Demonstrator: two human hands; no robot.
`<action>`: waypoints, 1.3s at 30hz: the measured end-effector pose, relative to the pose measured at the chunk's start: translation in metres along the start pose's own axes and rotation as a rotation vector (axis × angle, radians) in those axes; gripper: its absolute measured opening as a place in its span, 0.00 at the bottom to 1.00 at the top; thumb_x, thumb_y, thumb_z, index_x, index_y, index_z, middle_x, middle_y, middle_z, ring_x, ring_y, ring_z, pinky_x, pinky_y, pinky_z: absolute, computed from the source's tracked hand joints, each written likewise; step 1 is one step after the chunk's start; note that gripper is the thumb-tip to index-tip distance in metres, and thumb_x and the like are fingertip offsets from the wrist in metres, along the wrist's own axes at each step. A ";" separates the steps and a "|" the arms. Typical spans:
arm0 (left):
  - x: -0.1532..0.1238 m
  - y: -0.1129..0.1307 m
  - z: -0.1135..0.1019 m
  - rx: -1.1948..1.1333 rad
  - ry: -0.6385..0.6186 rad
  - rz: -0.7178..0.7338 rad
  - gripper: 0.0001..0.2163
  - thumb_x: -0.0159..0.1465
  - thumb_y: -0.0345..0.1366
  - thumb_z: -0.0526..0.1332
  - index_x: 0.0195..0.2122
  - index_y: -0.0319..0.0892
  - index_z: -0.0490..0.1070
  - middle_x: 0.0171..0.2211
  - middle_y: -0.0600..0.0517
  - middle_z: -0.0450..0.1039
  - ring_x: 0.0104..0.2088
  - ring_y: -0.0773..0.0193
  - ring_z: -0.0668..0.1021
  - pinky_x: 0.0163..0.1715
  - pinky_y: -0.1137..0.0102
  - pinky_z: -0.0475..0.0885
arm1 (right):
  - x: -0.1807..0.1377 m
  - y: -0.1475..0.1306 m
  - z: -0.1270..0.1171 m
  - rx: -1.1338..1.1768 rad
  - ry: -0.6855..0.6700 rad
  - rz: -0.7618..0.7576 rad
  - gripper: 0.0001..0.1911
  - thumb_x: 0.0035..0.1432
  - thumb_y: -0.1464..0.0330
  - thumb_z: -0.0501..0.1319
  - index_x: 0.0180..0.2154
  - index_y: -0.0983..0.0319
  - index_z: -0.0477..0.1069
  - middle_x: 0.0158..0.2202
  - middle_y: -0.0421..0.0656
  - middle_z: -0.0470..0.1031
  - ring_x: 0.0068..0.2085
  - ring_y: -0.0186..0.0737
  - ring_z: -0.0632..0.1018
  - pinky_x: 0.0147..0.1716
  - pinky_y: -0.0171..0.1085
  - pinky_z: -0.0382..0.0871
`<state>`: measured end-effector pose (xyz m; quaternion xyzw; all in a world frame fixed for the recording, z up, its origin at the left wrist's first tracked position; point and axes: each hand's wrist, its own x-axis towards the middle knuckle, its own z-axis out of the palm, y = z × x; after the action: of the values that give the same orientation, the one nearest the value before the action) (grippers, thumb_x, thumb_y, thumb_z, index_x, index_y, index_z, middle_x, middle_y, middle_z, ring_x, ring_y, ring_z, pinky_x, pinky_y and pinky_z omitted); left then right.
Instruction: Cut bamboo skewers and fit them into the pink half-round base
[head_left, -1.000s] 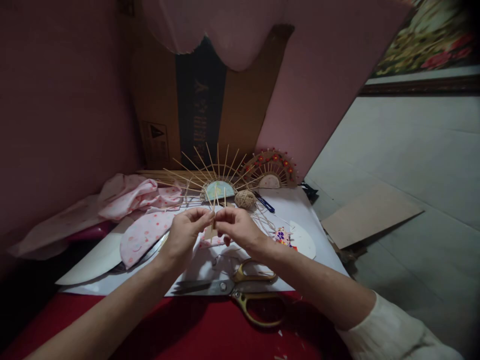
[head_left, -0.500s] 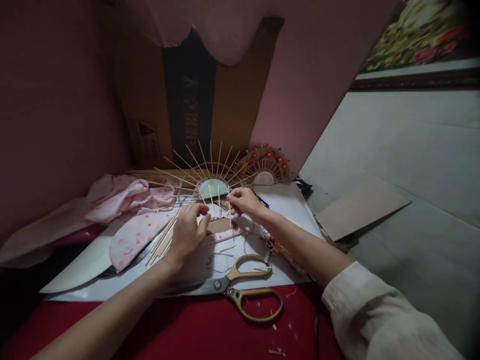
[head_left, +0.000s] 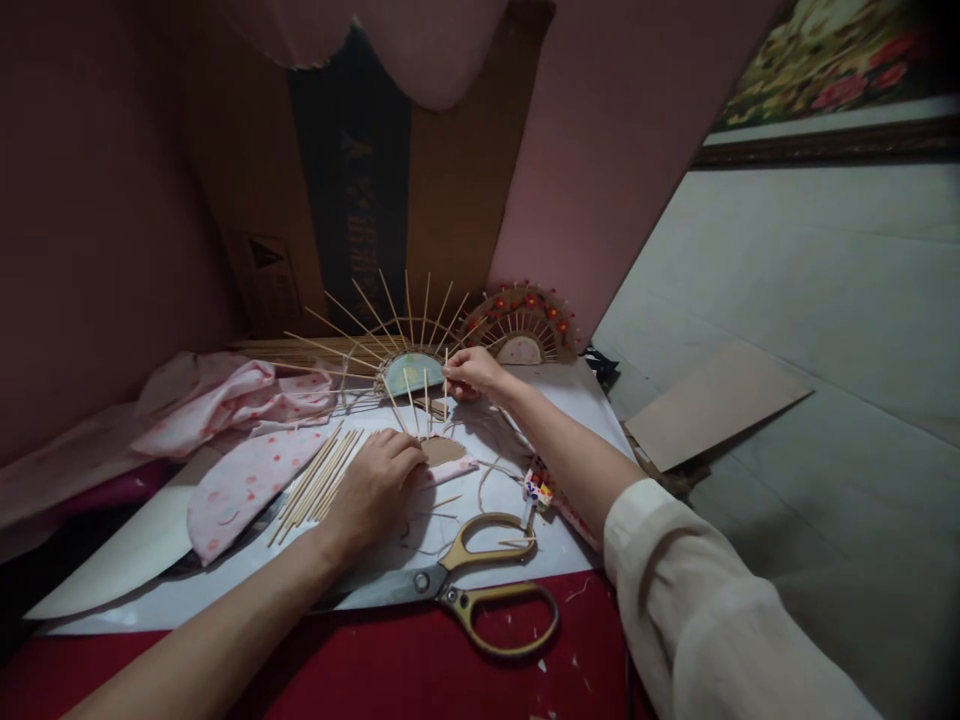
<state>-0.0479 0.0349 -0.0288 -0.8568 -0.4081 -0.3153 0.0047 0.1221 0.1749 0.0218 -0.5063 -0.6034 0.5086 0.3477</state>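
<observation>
My right hand (head_left: pixel 474 374) pinches a thin wooden stick (head_left: pixel 446 408), held nearly upright. It is above the right side of a small half-circle of cardboard (head_left: pixel 448 452) with pink dotted cloth along its front edge. A few sticks (head_left: pixel 411 402) stand up from the back edge of this piece. At its left end my left hand (head_left: pixel 381 478) is closed on it, fingers curled; the thumb is mostly hidden. Just left of that hand lie several loose sticks (head_left: pixel 315 490). Large scissors (head_left: pixel 441 582) with yellow handles lie in front.
Behind stand a half-circle with a green centre (head_left: pixel 409 375) and long spokes, and a finished-looking fan shape (head_left: pixel 559 322) with red flowers. Pink dotted cloth (head_left: pixel 247 505) lies at left. White paper (head_left: pixel 577 410) covers the red surface (head_left: pixel 405 670). A cardboard box (head_left: pixel 465 190) stands behind.
My right hand has lifted the stick slightly up and away from the cardboard half-circle. My left hand has lowered, its fingers now down at the piece's left end. The view has shifted slightly.
</observation>
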 end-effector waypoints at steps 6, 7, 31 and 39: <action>-0.002 -0.003 0.001 -0.025 0.028 -0.005 0.06 0.63 0.27 0.55 0.31 0.37 0.71 0.31 0.47 0.72 0.34 0.60 0.69 0.35 0.64 0.66 | -0.009 0.005 -0.002 0.025 -0.052 0.058 0.12 0.54 0.76 0.60 0.20 0.66 0.66 0.15 0.39 0.72 0.12 0.25 0.65 0.09 0.24 0.50; -0.002 -0.002 0.001 -0.026 0.031 -0.005 0.06 0.62 0.27 0.55 0.31 0.37 0.71 0.31 0.47 0.72 0.34 0.60 0.69 0.36 0.64 0.66 | -0.013 0.008 0.000 0.024 -0.066 0.070 0.12 0.54 0.75 0.61 0.20 0.66 0.66 0.15 0.39 0.73 0.13 0.25 0.66 0.09 0.24 0.50; -0.003 0.005 -0.001 0.019 -0.120 -0.062 0.11 0.63 0.29 0.51 0.31 0.40 0.72 0.30 0.49 0.70 0.28 0.67 0.73 0.28 0.71 0.69 | -0.015 0.029 0.026 -0.108 -0.037 0.153 0.13 0.64 0.65 0.55 0.30 0.67 0.68 0.21 0.34 0.67 0.17 0.24 0.66 0.15 0.25 0.62; -0.005 0.004 0.003 0.081 -0.163 -0.074 0.11 0.65 0.31 0.50 0.33 0.40 0.72 0.32 0.49 0.71 0.27 0.66 0.73 0.26 0.70 0.67 | -0.013 0.030 0.025 -0.126 -0.054 0.155 0.12 0.64 0.65 0.55 0.32 0.67 0.68 0.23 0.35 0.68 0.19 0.25 0.67 0.17 0.26 0.63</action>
<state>-0.0461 0.0298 -0.0330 -0.8630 -0.4509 -0.2278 -0.0052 0.1098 0.1547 -0.0123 -0.5584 -0.6024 0.5086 0.2583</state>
